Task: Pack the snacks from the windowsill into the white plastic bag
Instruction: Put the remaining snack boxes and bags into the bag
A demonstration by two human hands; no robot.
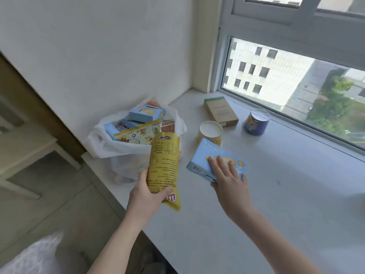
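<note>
The left grip [147, 191] grasps a yellow snack pouch [165, 165] near the white plastic bag [118, 147]; the right grip [227, 178] grasps a blue box [205, 155], centre frame.

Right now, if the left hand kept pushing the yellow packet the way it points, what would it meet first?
Probably the white plastic bag: the left hand aims the yellow packet up toward the bag's open mouth and the snacks inside, though depth is unclear.

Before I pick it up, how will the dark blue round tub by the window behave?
The dark blue round tub stands upright on the white windowsill, so it probably stays put. Its curved wall suggests it would roll if tipped. Its shiny foil top may dent easily.
</note>
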